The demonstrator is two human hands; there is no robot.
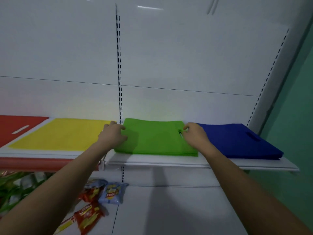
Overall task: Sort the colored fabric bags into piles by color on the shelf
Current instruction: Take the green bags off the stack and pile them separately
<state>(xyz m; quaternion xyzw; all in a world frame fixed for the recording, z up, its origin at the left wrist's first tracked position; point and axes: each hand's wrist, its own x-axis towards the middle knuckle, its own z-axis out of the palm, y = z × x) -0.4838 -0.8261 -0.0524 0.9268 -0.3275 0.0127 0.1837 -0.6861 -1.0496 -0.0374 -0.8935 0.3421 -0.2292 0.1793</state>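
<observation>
- Left hand (113, 135) on the left edge of the green pile (157, 138): fingers curled over that edge, thumb lying on top of the fabric, gripping it.
- Right hand (194, 134) on the right edge of the same pile: fingers bent narrow, fingertips pinching at the handle slot (180, 134) near that edge.
- Both forearms bare, reaching up and forward from the lower corners, converging toward the pile; palms turned down, wrists about level with the shelf top.
- Green pile flat on the white shelf (169, 162), several bags thick, edges roughly squared, near the front lip.
- Blue pile (237, 141) just beside the green one on its right, also several bags thick, oval handle cut-out facing the right end; right hand partly covering its near-left corner.
- Yellow pile (64, 133) left of the green one, on the neighbouring shelf section, flat; left hand overlapping its right edge.
- Red pile (15, 126) farthest left, partly cut off by the frame, pale handle slot visible.
- Slotted upright (119, 73) rising behind, between yellow and green.
- Below the shelf: snack packets (101, 194) in red and pale blue lying loose on a lower shelf; green packaging (10, 189) at far left, blurred.
</observation>
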